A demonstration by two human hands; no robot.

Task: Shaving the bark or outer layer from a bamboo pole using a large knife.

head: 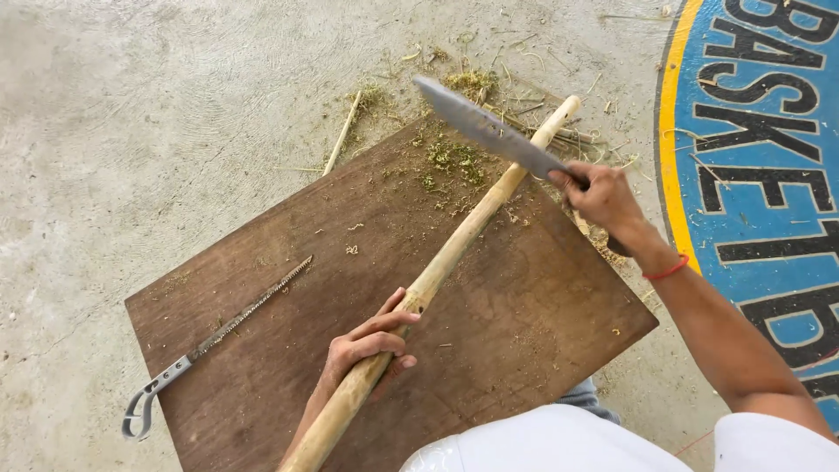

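A long, pale yellow-green bamboo pole [437, 271] runs aslant across the scene, from the lower edge of the view near the person's body up to its cut end at the far right of a flat, dark brown wooden board [288, 262] that lies on the ground. The left hand [367, 345] is wrapped around the pole at its lower part, fingers curled over the top and thumb beneath, holding it raised at a slant above the board. The right hand [603, 197] is closed tight on the handle of a broad, grey steel chopping knife [489, 129], whose blade stretches up and to the left; the blade crosses over the upper part of the pole, close to its far end, though whether the edge touches the bamboo cannot be told. A thin red band [669, 269] circles the right wrist. Fine green and tan bamboo shavings [454, 157] lie scattered on the far part of the board and on the ground past it, together with a few thin split sticks [343, 133]. Well apart from the hands, on the left part of the board, rests a slim metal saw blade with a looped grey handle [210, 345], the handle jutting past the board's edge. Everything sits on a rough, light grey concrete floor [131, 131], and at the right there is a painted blue patch with a yellow border and black lettering [760, 149].
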